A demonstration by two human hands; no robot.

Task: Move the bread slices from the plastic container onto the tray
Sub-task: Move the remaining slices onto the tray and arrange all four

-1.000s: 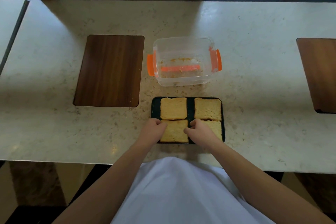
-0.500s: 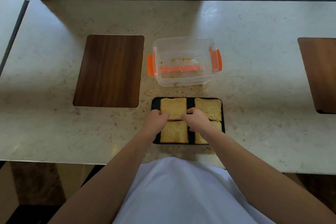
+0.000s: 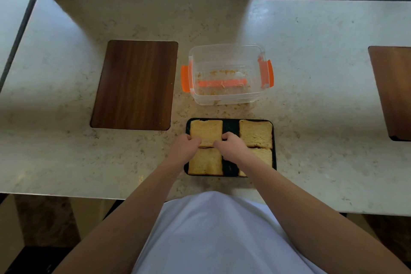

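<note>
A black tray (image 3: 230, 127) lies near the counter's front edge with several toasted bread slices on it. The far-left slice (image 3: 206, 131) is pinched at its near corners by my left hand (image 3: 185, 147) and my right hand (image 3: 231, 145). The far-right slice (image 3: 255, 133) and the near-left slice (image 3: 205, 161) lie flat. My right forearm partly hides the near-right slice (image 3: 262, 157). Behind the tray stands the clear plastic container (image 3: 226, 73) with orange clips; it holds only crumbs.
A dark wooden inset board (image 3: 133, 84) lies left of the container. Another wooden board (image 3: 393, 91) sits at the far right. Crumbs are scattered on the pale stone counter (image 3: 322, 118) between container and tray. A window frame runs along the back.
Both hands moved from the near-left slice up to the far-left slice and now grip its near corners. The slice sits a little farther back on the tray.
</note>
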